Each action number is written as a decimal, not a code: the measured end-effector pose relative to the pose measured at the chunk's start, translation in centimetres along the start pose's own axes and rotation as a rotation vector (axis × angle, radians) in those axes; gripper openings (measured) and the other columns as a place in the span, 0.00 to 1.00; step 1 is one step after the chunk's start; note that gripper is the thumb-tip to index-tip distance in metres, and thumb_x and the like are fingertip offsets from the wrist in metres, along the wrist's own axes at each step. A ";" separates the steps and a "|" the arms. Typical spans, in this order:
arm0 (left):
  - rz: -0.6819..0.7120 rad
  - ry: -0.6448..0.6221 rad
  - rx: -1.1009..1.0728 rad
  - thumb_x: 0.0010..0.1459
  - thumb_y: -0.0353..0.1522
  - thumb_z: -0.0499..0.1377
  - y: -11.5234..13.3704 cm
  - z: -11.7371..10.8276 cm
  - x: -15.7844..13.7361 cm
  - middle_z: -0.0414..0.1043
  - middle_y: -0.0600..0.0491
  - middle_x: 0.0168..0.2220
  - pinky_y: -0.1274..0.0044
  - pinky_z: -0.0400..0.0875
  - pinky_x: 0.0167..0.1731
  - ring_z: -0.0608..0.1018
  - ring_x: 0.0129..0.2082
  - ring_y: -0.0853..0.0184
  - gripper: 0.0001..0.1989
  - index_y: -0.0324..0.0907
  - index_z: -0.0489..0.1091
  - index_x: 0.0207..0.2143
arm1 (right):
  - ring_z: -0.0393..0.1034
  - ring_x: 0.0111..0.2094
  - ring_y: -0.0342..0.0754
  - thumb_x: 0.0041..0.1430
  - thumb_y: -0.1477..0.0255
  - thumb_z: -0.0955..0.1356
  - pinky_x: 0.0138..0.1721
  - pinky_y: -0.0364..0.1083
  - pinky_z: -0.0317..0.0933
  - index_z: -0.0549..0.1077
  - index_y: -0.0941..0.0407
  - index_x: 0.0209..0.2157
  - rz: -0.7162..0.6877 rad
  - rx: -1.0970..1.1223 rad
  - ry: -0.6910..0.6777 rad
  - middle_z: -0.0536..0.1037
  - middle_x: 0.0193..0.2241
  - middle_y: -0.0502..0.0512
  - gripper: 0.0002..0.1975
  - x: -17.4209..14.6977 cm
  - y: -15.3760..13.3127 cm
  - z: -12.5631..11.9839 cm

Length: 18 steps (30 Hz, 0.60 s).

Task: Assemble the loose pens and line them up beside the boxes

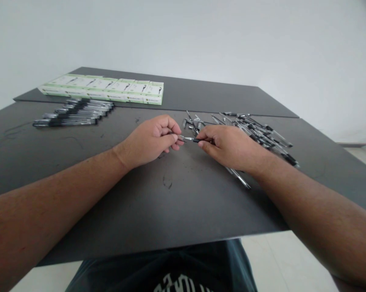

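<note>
In the middle of the dark table, my right hand (231,146) is closed around a pen (196,140), with its dark grip and pale conical tip pointing left. Facing it, my left hand (154,140) pinches a small thin piece (183,138) that looks like a clear pen cap, mostly covered by the fingers. The piece and the pen tip meet or nearly meet; I cannot tell whether they touch. Just behind my right hand lie loose clear caps (197,119) and thin pen parts. More of the pen's barrel is hidden in my right palm.
A loose heap of black and clear pens (262,136) spreads on the right. At the left, several capped pens (76,112) lie in a row. Green-and-white boxes (110,89) stand behind them. The near table edge (158,248) runs in front of my lap.
</note>
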<state>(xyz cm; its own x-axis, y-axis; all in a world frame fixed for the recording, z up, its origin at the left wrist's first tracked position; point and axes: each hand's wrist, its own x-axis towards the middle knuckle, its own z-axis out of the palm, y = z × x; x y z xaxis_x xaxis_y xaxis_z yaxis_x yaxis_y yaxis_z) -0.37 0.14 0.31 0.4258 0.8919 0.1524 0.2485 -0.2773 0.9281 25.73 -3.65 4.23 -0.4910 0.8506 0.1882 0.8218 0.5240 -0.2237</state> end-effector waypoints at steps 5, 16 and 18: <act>0.027 -0.050 0.028 0.60 0.30 0.64 0.3 0.2 -0.2 0.87 0.51 0.34 0.75 0.75 0.28 0.88 0.34 0.61 0.09 0.45 0.70 0.43 | 0.79 0.38 0.52 0.75 0.69 0.70 0.41 0.48 0.64 0.87 0.53 0.52 -0.012 0.004 -0.033 0.89 0.40 0.56 0.12 0.0 -0.3 0.0; 0.101 -0.149 0.073 0.65 0.33 0.65 -0.7 0.4 -0.5 0.89 0.52 0.35 0.68 0.83 0.43 0.93 0.43 0.57 0.08 0.47 0.70 0.45 | 0.79 0.39 0.52 0.75 0.70 0.70 0.41 0.48 0.62 0.87 0.54 0.51 -0.025 0.007 -0.062 0.89 0.41 0.56 0.12 0.0 -0.5 0.0; 0.104 -0.166 0.092 0.65 0.34 0.66 -0.6 0.4 -0.5 0.89 0.52 0.35 0.68 0.84 0.44 0.93 0.44 0.57 0.08 0.47 0.70 0.45 | 0.78 0.38 0.52 0.75 0.70 0.71 0.40 0.48 0.61 0.87 0.54 0.51 -0.033 0.009 -0.071 0.89 0.41 0.56 0.11 0.0 -0.5 0.0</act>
<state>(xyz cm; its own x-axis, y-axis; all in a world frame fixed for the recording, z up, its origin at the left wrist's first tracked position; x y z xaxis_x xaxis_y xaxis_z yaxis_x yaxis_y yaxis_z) -0.38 -0.29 -0.49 0.5886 0.7879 0.1811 0.2704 -0.4030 0.8743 25.31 -3.97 4.34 -0.5369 0.8340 0.1275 0.8027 0.5515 -0.2271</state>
